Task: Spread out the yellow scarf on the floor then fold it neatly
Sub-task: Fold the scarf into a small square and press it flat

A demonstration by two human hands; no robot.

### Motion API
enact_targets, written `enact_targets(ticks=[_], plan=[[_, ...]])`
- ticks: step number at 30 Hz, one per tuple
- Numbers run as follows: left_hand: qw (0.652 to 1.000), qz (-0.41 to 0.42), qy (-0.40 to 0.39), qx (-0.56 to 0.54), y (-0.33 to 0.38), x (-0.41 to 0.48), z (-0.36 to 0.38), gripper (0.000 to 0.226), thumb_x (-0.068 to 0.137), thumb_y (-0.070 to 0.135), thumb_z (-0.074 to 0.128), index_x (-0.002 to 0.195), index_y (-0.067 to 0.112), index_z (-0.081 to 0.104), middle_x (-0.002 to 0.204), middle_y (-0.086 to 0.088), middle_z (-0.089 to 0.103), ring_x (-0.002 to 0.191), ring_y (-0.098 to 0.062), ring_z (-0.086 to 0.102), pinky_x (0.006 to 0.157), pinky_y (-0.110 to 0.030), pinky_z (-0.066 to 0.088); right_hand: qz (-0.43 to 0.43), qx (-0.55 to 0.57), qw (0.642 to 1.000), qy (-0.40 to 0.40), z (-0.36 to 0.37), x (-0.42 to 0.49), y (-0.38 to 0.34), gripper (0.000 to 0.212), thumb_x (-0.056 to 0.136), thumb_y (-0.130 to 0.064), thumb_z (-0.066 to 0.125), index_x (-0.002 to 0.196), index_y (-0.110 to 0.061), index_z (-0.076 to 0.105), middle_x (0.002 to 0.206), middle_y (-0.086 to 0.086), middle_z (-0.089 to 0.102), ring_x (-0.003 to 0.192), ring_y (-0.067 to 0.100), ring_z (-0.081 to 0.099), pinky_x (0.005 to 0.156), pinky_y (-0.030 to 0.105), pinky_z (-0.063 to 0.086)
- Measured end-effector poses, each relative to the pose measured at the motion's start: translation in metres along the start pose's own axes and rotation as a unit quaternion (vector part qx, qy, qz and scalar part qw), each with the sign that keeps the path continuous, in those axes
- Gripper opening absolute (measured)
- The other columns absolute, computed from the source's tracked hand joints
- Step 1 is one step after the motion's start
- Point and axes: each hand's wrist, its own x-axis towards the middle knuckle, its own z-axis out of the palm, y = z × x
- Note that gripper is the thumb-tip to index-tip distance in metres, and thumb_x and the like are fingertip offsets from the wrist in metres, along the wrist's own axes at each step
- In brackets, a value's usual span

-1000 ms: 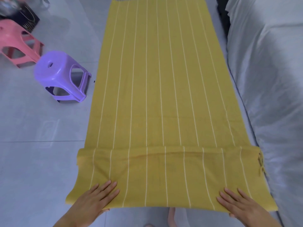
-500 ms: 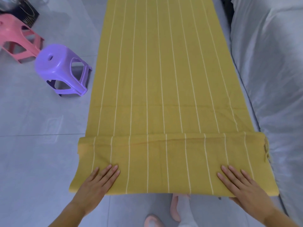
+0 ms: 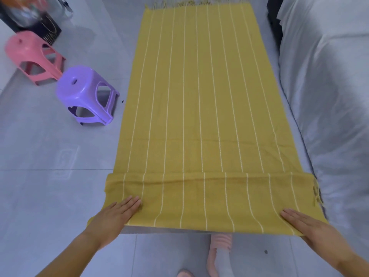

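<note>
Scarf: a long mustard-yellow woven scarf with thin white lengthwise stripes (image 3: 199,96) lies flat on the pale grey tiled floor (image 3: 40,196), running away from the person down the middle of the view.
Far end: a fringe of loose yellow threads (image 3: 191,3) shows along the scarf's far edge.
Near end: the near end is turned over onto the scarf, making a doubled band (image 3: 209,198) across its full width; the band's far edge is straight and its stripes roughly line up with those beneath.
Right edge of band: a few tassel strands (image 3: 316,193) hang out at the band's right side.
Left hand: the left hand (image 3: 115,216) lies palm down on the near left corner of the band, fingers straight and close together, pointing forward and to the right.
Left grip: flat and pressing, not pinching the cloth.
Right hand: the right hand (image 3: 311,226) lies palm down on the near right corner of the band, fingers straight and together, pointing forward and to the left.
Right grip: flat on the cloth, nothing pinched that can be seen.
Left of scarf: a purple plastic stool (image 3: 85,92) stands just beside the scarf's left edge; a pink plastic stool (image 3: 32,54) stands farther left.
Right of scarf: a piece of furniture under a pale grey cover (image 3: 329,96) runs along the right edge.
Below the band: a foot in a pink slipper (image 3: 219,248) shows on the floor.
</note>
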Motion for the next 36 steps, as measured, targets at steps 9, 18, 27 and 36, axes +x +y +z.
enact_targets(ticks=[9, 18, 27, 36], plan=[[0.999, -0.039, 0.011, 0.013, -0.048, 0.035, -0.107, 0.092, 0.039, 0.009, 0.088, 0.125, 0.015, 0.057, 0.130, 0.002, 0.057, 0.113, -0.013, 0.059, 0.080, -0.030, 0.053, 0.017, -0.050, 0.997, 0.060, -0.113, 0.039, -0.008, 0.048, 0.098, -0.047, 0.008, 0.145, -0.043, 0.017, 0.118, -0.007, 0.065, 0.107, 0.004, 0.052, 0.087, 0.012, 0.037], [0.992, -0.113, -0.046, -0.026, -0.095, 0.131, -0.166, 0.062, 0.100, 0.030, 0.034, 0.149, 0.016, -0.002, 0.157, 0.000, -0.007, 0.144, -0.012, -0.004, 0.115, -0.031, 0.008, -0.004, -0.156, 0.979, 0.129, -0.185, 0.142, 0.026, 0.052, 0.098, -0.053, 0.012, 0.127, -0.024, 0.044, 0.112, 0.012, 0.068, 0.096, 0.029, 0.068, 0.095, 0.030, 0.029], [0.979, -0.155, -0.125, 0.033, -0.122, 0.190, -0.157, 0.072, 0.097, 0.051, 0.022, 0.146, 0.013, -0.015, 0.155, -0.002, -0.019, 0.142, -0.014, -0.015, 0.116, -0.042, -0.001, 0.080, -0.226, 0.971, 0.008, -0.182, 0.222, 0.069, 0.067, 0.095, -0.058, 0.008, 0.134, -0.016, 0.042, 0.131, 0.009, 0.056, 0.122, 0.026, 0.051, 0.110, 0.035, 0.006], [0.961, -0.246, -0.093, -0.085, -0.110, 0.234, -0.133, 0.090, 0.089, 0.065, 0.027, 0.145, 0.008, -0.017, 0.154, -0.006, -0.023, 0.142, -0.017, -0.018, 0.115, -0.045, -0.004, 0.166, -0.181, 0.969, -0.017, -0.153, 0.262, 0.063, 0.090, 0.082, -0.075, -0.001, 0.145, -0.013, 0.015, 0.153, 0.003, 0.018, 0.139, 0.020, 0.023, 0.108, 0.042, 0.004]])
